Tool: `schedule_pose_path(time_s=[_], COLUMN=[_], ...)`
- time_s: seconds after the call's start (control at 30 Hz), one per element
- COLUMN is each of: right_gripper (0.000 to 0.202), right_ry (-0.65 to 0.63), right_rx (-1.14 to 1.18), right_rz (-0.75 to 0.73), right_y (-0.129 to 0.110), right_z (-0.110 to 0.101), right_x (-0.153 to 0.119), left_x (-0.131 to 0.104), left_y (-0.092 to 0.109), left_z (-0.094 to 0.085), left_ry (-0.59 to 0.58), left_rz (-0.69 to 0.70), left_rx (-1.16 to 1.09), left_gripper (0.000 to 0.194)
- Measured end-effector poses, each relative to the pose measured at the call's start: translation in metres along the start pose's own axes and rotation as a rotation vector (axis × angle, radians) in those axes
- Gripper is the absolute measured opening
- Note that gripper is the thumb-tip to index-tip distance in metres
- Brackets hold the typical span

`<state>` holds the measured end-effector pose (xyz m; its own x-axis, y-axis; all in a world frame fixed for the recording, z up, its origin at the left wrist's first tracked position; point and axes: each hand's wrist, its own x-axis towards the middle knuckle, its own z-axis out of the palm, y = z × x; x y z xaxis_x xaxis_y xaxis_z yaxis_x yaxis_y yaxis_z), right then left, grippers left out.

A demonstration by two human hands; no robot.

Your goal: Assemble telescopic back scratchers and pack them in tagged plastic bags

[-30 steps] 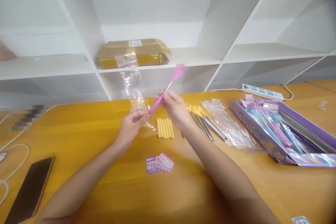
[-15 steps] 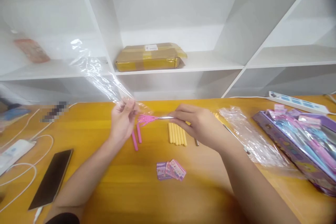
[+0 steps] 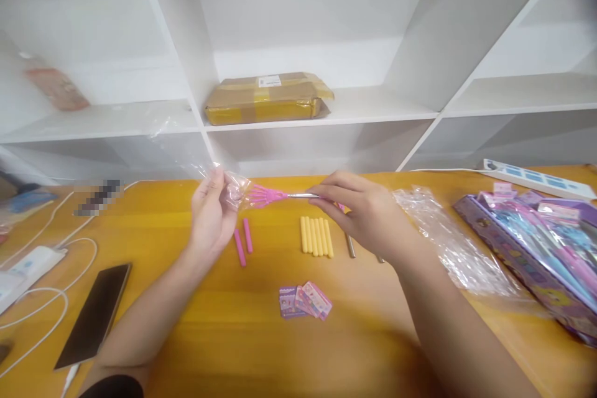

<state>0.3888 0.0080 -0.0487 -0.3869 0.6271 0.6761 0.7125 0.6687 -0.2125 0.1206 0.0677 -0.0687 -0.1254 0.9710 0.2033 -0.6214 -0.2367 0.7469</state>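
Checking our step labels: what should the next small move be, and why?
Probably ease the right grip leftward, feeding the pink claw into the clear bag. The left grip holds the bag, and the claw's tips point into its near end; whether they're inside is unclear.

Scratcher lay in right hand, bag in left hand. On desk: phone left, cards centre, stick row behind cards, bag heap right of row, box farther right. Parcel sat on shelf behind.
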Motion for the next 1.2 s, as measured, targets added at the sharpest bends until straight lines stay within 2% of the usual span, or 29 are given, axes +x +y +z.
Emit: schedule_pose_path(time_s=[0.1, 0.23, 0.53, 0.77, 0.9, 1.07, 1.2], right_gripper=[0.019, 0.017, 0.018, 0.017, 0.015, 0.016, 0.021], right_ry=[0.019, 0.085, 0.125, 0.153, 0.127, 0.033, 0.016], right_rx=[-0.020, -0.065, -0.037, 0.036, 0.101, 0.161, 0.170], right_rz=[0.000, 0.011, -0.017, -0.025, -0.006, 0.039, 0.056], right_y=[0.000, 0.005, 0.013, 0.019, 0.019, 0.015, 0.016], right_z=[0.002, 0.001, -0.004, -0.003, -0.001, -0.002, -0.003], right_x=[0.000, 0.000, 0.001, 0.003, 0.003, 0.004, 0.004], left_x=[-0.002, -0.006, -0.007, -0.009, -0.012, -0.016, -0.017], left_y=[0.001, 0.004, 0.000, -0.001, -0.002, -0.006, -0.007], left_z=[0.002, 0.006, 0.002, 0.005, 0.009, 0.011, 0.011], left_ry=[-0.006, -0.079, -0.142, -0.138, -0.136, -0.156, -0.189], left_rz=[-0.053, -0.120, -0.131, -0.191, -0.226, -0.247, -0.209], left_rx=[-0.014, 0.049, 0.114, 0.109, 0.076, 0.067, 0.119], left_gripper=[0.034, 0.034, 0.027, 0.038, 0.042, 0.042, 0.040])
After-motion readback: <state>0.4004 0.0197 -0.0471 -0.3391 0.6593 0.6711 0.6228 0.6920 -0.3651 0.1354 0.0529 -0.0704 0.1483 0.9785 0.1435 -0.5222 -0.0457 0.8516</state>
